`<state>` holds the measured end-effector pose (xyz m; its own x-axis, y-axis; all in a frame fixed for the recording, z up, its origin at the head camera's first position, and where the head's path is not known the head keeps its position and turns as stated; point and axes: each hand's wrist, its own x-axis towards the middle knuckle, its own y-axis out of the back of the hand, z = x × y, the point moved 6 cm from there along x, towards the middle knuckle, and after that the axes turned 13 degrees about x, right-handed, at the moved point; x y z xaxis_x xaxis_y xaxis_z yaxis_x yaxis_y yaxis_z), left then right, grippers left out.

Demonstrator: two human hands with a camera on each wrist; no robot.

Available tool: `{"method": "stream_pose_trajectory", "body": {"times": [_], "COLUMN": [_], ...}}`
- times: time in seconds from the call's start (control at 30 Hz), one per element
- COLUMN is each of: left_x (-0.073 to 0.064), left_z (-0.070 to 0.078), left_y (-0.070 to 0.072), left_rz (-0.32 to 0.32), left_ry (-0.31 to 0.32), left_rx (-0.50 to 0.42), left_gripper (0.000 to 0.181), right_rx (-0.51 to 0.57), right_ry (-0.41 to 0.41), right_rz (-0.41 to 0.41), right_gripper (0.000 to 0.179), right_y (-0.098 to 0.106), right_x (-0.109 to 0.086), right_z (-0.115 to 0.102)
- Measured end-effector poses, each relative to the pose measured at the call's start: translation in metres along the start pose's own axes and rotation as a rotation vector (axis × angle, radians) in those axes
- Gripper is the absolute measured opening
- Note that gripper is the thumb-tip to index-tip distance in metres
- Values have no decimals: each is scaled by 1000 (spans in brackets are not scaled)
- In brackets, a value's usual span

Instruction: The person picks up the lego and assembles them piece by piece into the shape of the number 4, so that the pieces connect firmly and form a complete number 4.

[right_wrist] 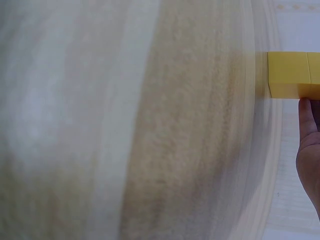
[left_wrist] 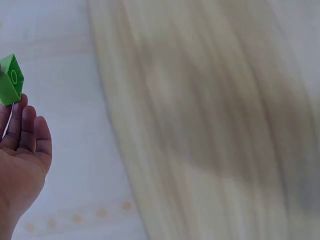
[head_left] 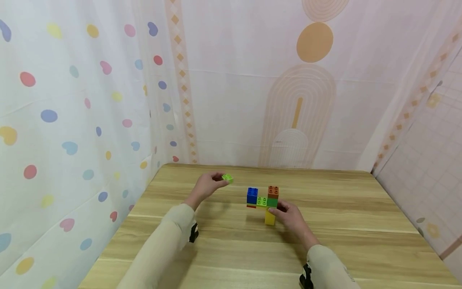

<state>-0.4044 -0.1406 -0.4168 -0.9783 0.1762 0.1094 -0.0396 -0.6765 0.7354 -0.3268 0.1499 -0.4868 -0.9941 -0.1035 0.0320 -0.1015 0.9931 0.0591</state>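
My left hand (head_left: pixel 208 186) pinches a light green toy building brick (head_left: pixel 227 178) between thumb and fingers, above the table's far left part. In the left wrist view the hollow underside of that green brick (left_wrist: pixel 13 80) shows. To the right, my right hand (head_left: pixel 291 218) grips a built-up brick structure at its right side. The structure has a yellow column (head_left: pixel 269 216) below, a green brick (head_left: pixel 272 202) and an orange-brown brick (head_left: pixel 273 191) above it. A light green brick (head_left: pixel 262 201) bridges leftward to a blue brick (head_left: pixel 252 195), with a thin red edge beneath.
A wood-grain table (head_left: pixel 231 257) spreads under both hands. Behind it hangs a pale patterned curtain (head_left: pixel 231 112), with a dotted curtain (head_left: pixel 86 144) along the left and another patterned curtain (head_left: pixel 433 160) at the right.
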Motion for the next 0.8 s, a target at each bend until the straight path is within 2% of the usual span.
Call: {"method": "stream_pose_trajectory", "body": {"times": [0.1, 0.3, 0.5, 0.8], "left_x": [2, -1, -8, -12], "left_z": [12, 36, 57, 69], "left_y": [3, 7, 1, -16], "left_rz": [-23, -52, -98, -170], "left_ry": [-13, -79, -143, -175], "left_rx": [-27, -58, -81, -64], "left_gripper": [43, 42, 40, 36], "right_rx": [4, 10, -2, -10], "right_ry": [2, 2, 5, -2], "right_rz": [-1, 0, -1, 5], "right_gripper": [35, 36, 38, 37], "right_y": [0, 0, 0, 0], "right_x": [0, -1, -2, -1], "right_z": [-1, -2, -1, -1]}}
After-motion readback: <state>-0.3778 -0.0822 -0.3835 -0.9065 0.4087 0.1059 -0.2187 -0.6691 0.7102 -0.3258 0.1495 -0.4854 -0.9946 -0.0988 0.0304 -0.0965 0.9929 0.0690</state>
